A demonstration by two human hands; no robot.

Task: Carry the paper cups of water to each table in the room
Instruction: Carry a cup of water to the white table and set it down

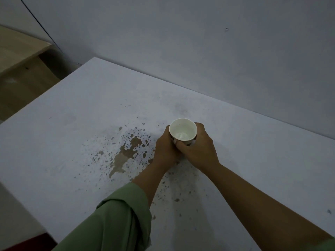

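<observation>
Right of the frame's centre, a paper cup (183, 131) of water sits between both hands on a white tabletop (76, 109). The left hand (165, 150) wraps the cup's left side and the right hand (198, 147) wraps its right side and near side, so the fingers (178, 144) of both are curled around the wall below the rim, grasping it. Whether the base is resting on the tabletop or held just above it cannot be told, since the hands hide it. The cup stands upright and the water surface is well below the rim.

The main risk, as I judge it, is squeeze. A thin paper wall gripped from two sides can buckle inward, which would push the water level up and over the rim. If the hands let go unevenly, one side dragging while the other releases, the cup could tip toward the slower hand.

The tabletop itself adds trouble. To the left of the hands, near the frame's centre, the white coating is worn through in a brown patch (125, 156) with scattered flecks, some running under the forearms. An uneven spot under the base could leave the cup rocking. The green sleeve (116, 220) at the lower left hangs loose and could brush the cup on withdrawal.
</observation>
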